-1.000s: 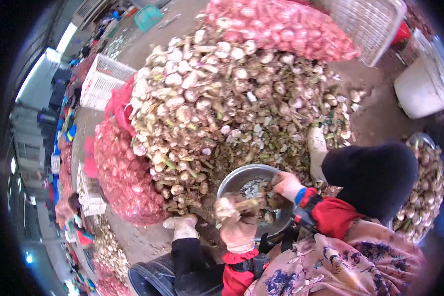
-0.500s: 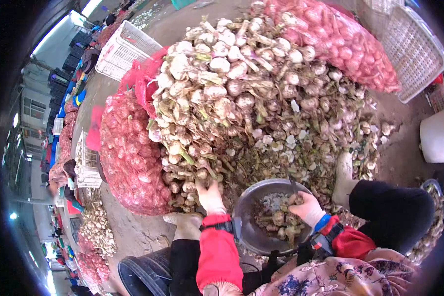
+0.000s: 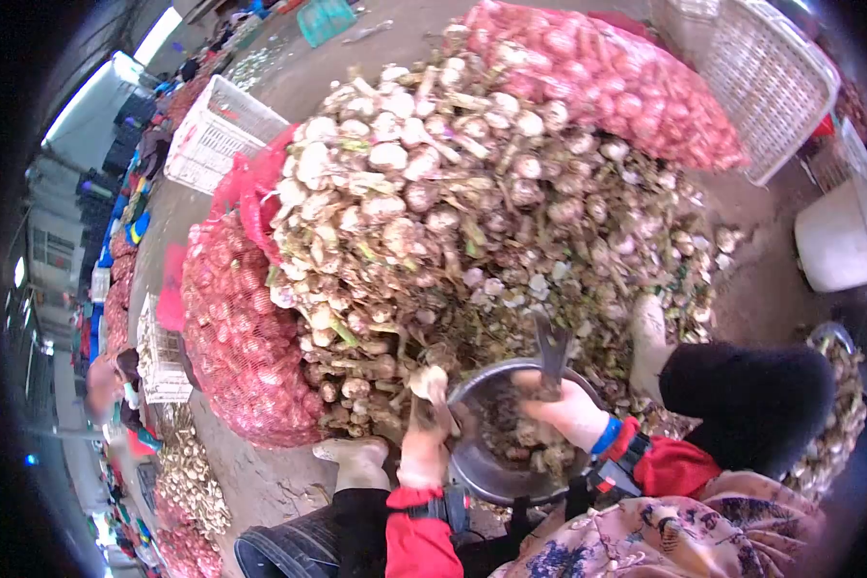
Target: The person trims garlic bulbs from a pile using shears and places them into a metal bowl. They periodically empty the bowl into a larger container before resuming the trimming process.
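My left hand [image 3: 423,453] is closed around a garlic bulb [image 3: 429,383] with its stem, just left of the metal bowl [image 3: 464,460]. Over the bowl, my right hand [image 3: 573,414] grips a dark metal tool with forked blades, which looks like shears [image 3: 552,349]; the blades point away from me. Motion blurs both hands' fingertips. Trimmed garlic pieces [image 3: 547,460] lie inside the bowl. Beyond it rises a large heap of garlic [image 3: 385,207] with stems and dirt on it.
Red mesh sacks of garlic stand left [image 3: 246,337] and at the back right [image 3: 607,82]. White plastic crates [image 3: 223,135] and a white bucket [image 3: 838,239] are around the heap. My feet flank the bowl. Other people sit far left.
My left hand has drawn back from the heap toward the bowl, now with a garlic bulb. My right hand has moved slightly left, its shears raised and more visible. The view has shifted.
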The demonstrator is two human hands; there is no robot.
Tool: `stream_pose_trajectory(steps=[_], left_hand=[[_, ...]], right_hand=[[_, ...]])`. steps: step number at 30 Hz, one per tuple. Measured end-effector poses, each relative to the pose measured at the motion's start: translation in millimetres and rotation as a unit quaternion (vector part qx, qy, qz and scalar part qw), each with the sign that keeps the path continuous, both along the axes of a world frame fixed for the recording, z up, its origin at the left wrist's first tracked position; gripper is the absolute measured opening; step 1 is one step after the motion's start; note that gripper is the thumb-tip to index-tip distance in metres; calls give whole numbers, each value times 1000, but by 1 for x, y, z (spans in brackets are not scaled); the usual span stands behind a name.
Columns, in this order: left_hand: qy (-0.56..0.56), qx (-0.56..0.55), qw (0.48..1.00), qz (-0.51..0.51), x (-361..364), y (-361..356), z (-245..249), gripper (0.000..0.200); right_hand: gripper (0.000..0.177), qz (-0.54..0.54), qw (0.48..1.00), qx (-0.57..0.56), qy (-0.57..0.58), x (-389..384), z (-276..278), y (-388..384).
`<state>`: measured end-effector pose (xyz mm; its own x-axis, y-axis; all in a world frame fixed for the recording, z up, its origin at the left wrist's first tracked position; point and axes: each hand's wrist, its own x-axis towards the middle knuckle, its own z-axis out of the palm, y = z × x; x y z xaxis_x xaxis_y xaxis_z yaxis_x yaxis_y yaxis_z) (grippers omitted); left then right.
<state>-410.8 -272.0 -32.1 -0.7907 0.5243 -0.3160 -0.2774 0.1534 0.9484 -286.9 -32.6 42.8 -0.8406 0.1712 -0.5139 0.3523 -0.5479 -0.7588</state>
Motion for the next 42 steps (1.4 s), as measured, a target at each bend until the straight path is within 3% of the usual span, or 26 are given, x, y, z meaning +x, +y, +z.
stream_pose_trajectory(steps=[1, 2, 4, 5, 6, 7, 10, 12, 13, 14, 15, 17, 18, 19, 25, 26, 27, 28, 30, 31, 33, 34, 35, 37, 39, 42], left_hand=[[-74, 4, 997, 26, 27, 25, 35, 39], [132, -47, 987, -74, 39, 33, 34, 42], [189, -42, 979, -68, 80, 52, 39, 54], [70, -67, 994, -57, 84, 50, 47, 69], [-25, 0, 1000, -19, 92, 51, 70, 72], [-116, 67, 991, 21, 98, 55, 90, 75], [34, -15, 999, 12, 103, 52, 88, 77], [138, -59, 989, -13, 105, 49, 78, 74], [145, -52, 988, -23, 107, 49, 75, 72], [-41, 51, 996, 68, 108, 56, 87, 73], [-83, 67, 990, 93, 112, 59, 91, 72], [-164, 100, 970, 151, 119, 64, 100, 71], [18, -5, 997, 73, 124, 62, 101, 70], [200, -110, 974, -10, 127, 61, 103, 68], [212, -80, 974, 28, 142, 60, 94, 69], [236, -135, 962, 23, 147, 66, 107, 67], [262, -189, 946, 18, 151, 73, 123, 66], [224, -137, 964, 48, 163, 83, 142, 65], [249, -115, 958, 83, 158, 74, 136, 66], [241, -124, 955, 119, 152, 69, 125, 67], [96, 21, 982, 160, 141, 64, 123, 71], [-9, 97, 976, 193, 132, 53, 112, 72], [18, 133, 972, 194, 128, 54, 105, 62], [-92, 232, 951, 183, 117, 50, 104, 49], [-123, 295, 934, 157, 115, 54, 98, 39], [-214, 362, 891, 174, 125, 70, 113, 30]], right_hand=[[37, -27, 998, -9, 58, 2, -5, -2], [37, 18, 998, -19, 50, 8, -4, 0], [34, 32, 994, -7, 104, 16, 3, -7], [33, 25, 987, 31, 153, 22, -10, -14], [33, 99, 988, 57, 101, 28, 17, -3], [30, 122, 968, 114, 189, 34, -7, -6], [26, 75, 945, 124, 294, 45, -6, -9], [21, 135, 874, 378, 274, 52, 3, 4], [21, 129, 874, 378, 275, 55, 6, 5], [22, 194, 845, 441, 234, 58, 8, 5], [23, 257, 807, 498, 188, 62, 9, 5], [25, 233, 801, 514, 201, 67, 7, 1], [27, 238, 795, 528, 181, 67, 7, 0], [28, 242, 789, 542, 160, 67, 8, -2], [23, 275, 769, 561, 136, 67, -2, 3], [24, 268, 766, 568, 135, 65, -9, 8], [25, 233, 809, 539, 29, 63, -38, 21], [25, 260, 821, 501, -83, 64, -10, 50], [26, 90, 862, 471, -166, 60, -57, 65], [21, 33, 853, 495, -162, 53, -58, 63], [13, -71, 882, 466, -2, 52, -46, 47], [10, -57, 874, 480, 47, 55, -37, 39], [9, -63, 864, 481, 133, 59, -31, 30], [10, 17, 857, 457, 238, 64, -23, 15], [12, 92, 857, 449, 234, 65, -13, 2], [15, 80, 842, 459, 272, 56, -12, -6]])
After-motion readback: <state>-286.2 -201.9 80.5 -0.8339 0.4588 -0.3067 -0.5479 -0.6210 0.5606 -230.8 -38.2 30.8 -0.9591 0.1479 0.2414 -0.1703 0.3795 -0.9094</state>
